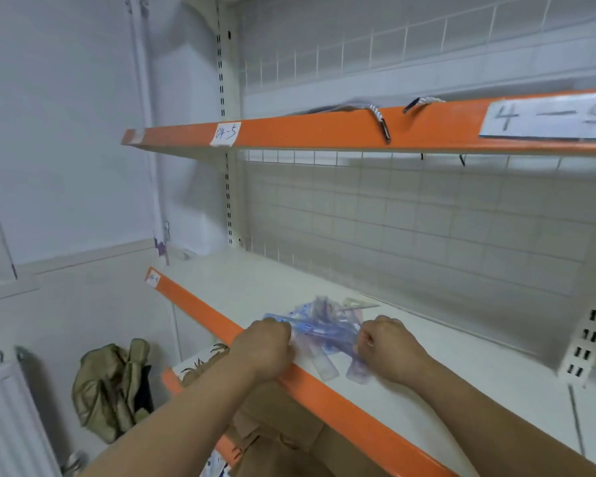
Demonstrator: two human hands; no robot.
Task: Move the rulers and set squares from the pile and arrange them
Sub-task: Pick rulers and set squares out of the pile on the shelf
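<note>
Okay, I'm looking at a shop-style rack in a white-walled corner, and my two hands are out on the middle shelf (461,359), a pale flat board with an orange front lip. The pile (324,327) sits on that board close to the lip. It's a jumble of see-through blue and purple rulers and set squares, too blurred for me to count. One greenish set square (360,304) pokes out at the back of the heap, flat on the board. My left hand (267,346) is curled at the pile's left end, knuckles up, fingers closed round the end of a blue ruler, wrist over the orange lip. My right hand (389,346) is curled too, pinching the pile's right edge between thumb and fingers. Behind the pile a white wire grid (410,218) forms the rack's back wall, and there's a slotted upright (589,333) off to the right. Above, the upper shelf (324,130) has the same orange lip, with a small paper label (225,133) reading 04-5 and a bigger label (551,115) reading 4-5, plus two twisted cords (379,117) hanging over its edge. Down left on the floor, an olive bag (111,390) slumps against the wall, near a white radiator (4,414).
</note>
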